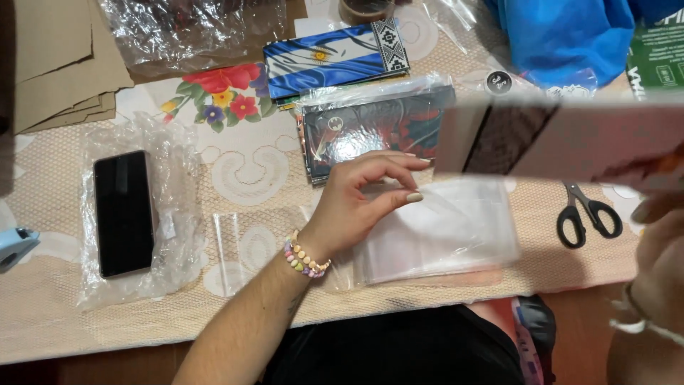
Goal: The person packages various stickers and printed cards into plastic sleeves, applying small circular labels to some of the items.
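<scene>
My left hand (pixel 360 203), with a bead bracelet at the wrist, reaches over a stack of clear plastic sleeves (pixel 456 228) and pinches the top sleeve's edge between thumb and fingers. My right hand (pixel 659 253) is at the right edge and holds up a flat pale card-like item (pixel 563 135), blurred by motion, above the table. Behind the sleeves lies a stack of dark printed items in clear wrap (pixel 374 128).
A black phone (pixel 123 212) lies on crumpled plastic at the left. Black scissors (pixel 588 214) rest at the right. A blue and white striped wallet-like item (pixel 335 57), brown cardboard sheets (pixel 60 60), a blue bag (pixel 563 36) and a single clear sleeve (pixel 231 249) are on the lace tablecloth (pixel 249 167).
</scene>
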